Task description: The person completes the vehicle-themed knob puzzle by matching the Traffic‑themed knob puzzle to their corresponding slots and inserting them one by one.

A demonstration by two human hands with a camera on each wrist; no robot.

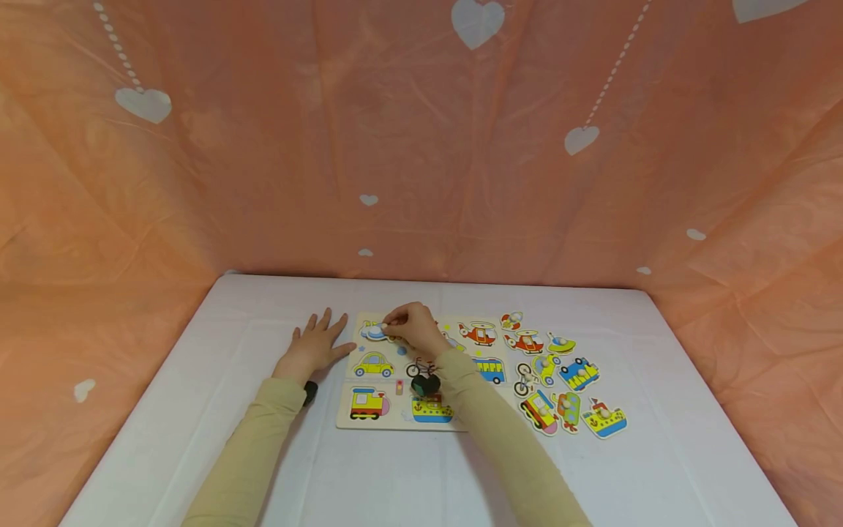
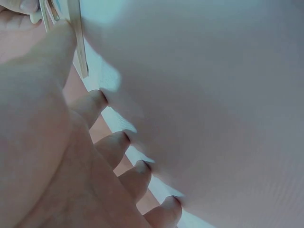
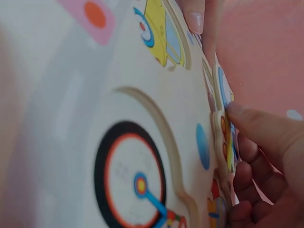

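Watching board (image 1: 395, 419), saw right hand (image 1: 418, 327) pinching blue piece (image 1: 373, 333) between thumb and bent fingers at far left corner of board. Found blue piece nearly edge-on in right wrist view, close to board's face; could not tell seated from raised. Noted left hand (image 1: 315, 350) just left of board, fingers straight and spread with tips on table (image 1: 369, 476), thumb reaching to board's left edge.

On board, in front of blue piece, read printed car (image 1: 373, 364), then printed train (image 1: 369, 403) near front edge. Toward board's middle, noted printed bicycle (image 1: 413, 370) and, ahead of it, printed ship (image 1: 431, 415), both partly hidden by right wrist. On board's right side, noted printed helicopter (image 1: 478, 334) at rear, printed bus (image 1: 490, 371) before it.

Right of board, counted nine loose pieces, among them red rocket (image 1: 511, 320), yellow car (image 1: 546, 369), upturned bus (image 1: 579, 374) and, farthest from board, loose ship (image 1: 606, 421). Behind board, recorded pink sheet (image 1: 408, 132) with white hearts (image 1: 477, 22).
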